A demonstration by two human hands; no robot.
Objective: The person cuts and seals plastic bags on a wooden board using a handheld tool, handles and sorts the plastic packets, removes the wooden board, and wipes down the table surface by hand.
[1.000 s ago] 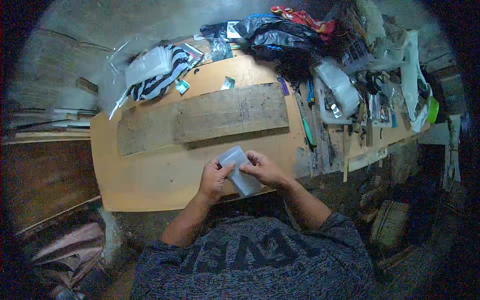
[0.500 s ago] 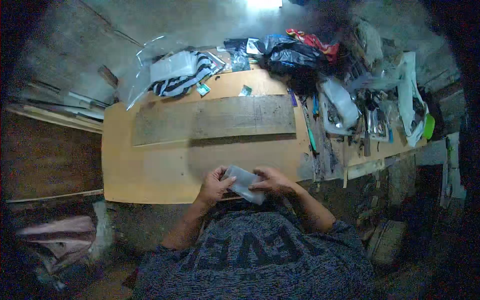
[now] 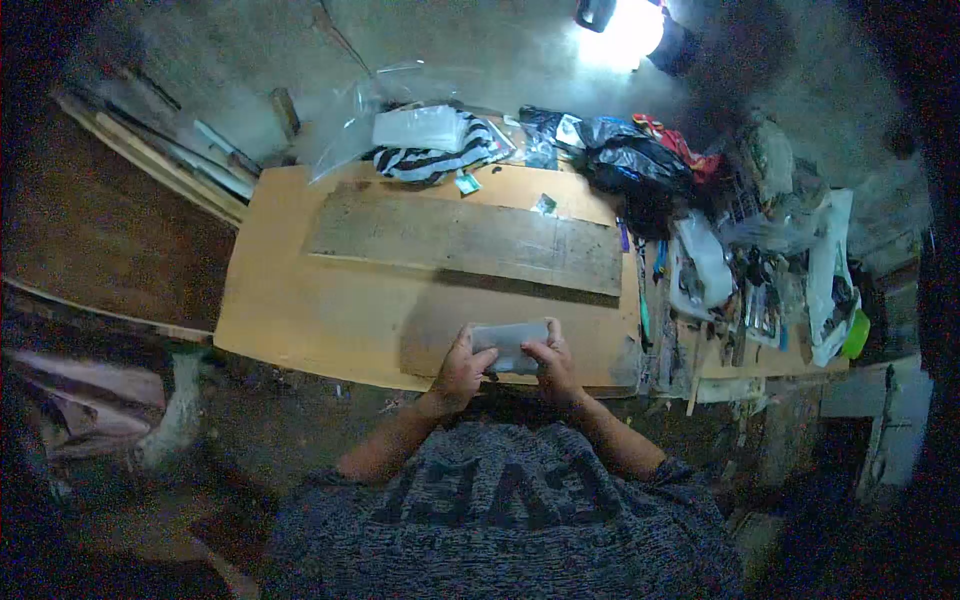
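Between my two hands I hold a small translucent plastic bag (image 3: 508,338), level and stretched sideways above the table's near edge. My left hand (image 3: 463,368) grips its left end, thumb on top and fingers along the side. At the right end, my right hand (image 3: 553,362) pinches it the same way. Whether it is a single bag or a thin stack, I cannot tell. Beyond my hands lies a long grey wooden board (image 3: 470,240) on the table (image 3: 300,300).
A striped cloth (image 3: 430,162) carries a stack of clear plastic (image 3: 420,128) at the back. Black plastic bags (image 3: 630,150) lie right of it. Tools and a white container (image 3: 700,265) crowd the right side. A bright lamp (image 3: 625,35) shines above.
The plastic bag has turned from slanting to level, and my hands now hold its opposite ends, raised a little. The camera view has tilted and shifted, bringing the lamp into sight.
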